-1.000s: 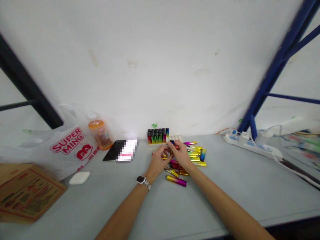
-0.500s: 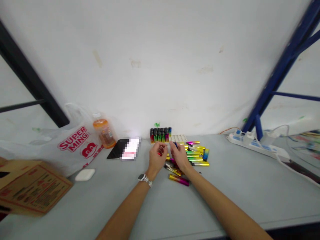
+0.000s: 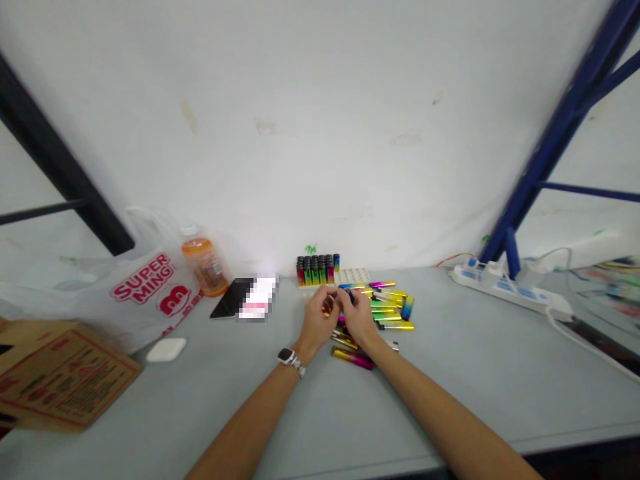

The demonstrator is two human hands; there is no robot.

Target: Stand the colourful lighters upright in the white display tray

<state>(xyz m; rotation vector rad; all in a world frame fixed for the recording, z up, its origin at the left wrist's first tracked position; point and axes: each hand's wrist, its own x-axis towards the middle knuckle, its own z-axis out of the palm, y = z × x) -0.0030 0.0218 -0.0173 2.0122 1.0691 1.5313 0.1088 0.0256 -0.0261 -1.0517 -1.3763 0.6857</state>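
Note:
My left hand [image 3: 319, 319], a watch on its wrist, is closed with thumb and fingers pinched around a small lighter, mostly hidden, of which a red-yellow bit shows. Against its fingertips, my right hand [image 3: 359, 321] is closed too, and a dark blue piece [image 3: 349, 293], apparently a lighter's end, shows at its fingers. Around and under the right hand lie several loose shiny lighters [image 3: 393, 317] in yellow, green and blue. One yellow-magenta lighter [image 3: 353, 358] lies nearer me. Behind the hands, rows of black-topped lighters [image 3: 315, 270] stand upright in a white holed tray [image 3: 356, 275].
On the left are a cardboard box [image 3: 65, 377], a white plastic bag [image 3: 107, 313], an orange drink bottle [image 3: 206, 267], a white case [image 3: 167, 349] and a tablet [image 3: 231, 299]. A power strip [image 3: 510, 290] with cables lies right, by a blue metal post [image 3: 545, 153].
My hands, slightly apart before, have come together at the fingertips. The view has shifted slightly; the standing lighters have not moved.

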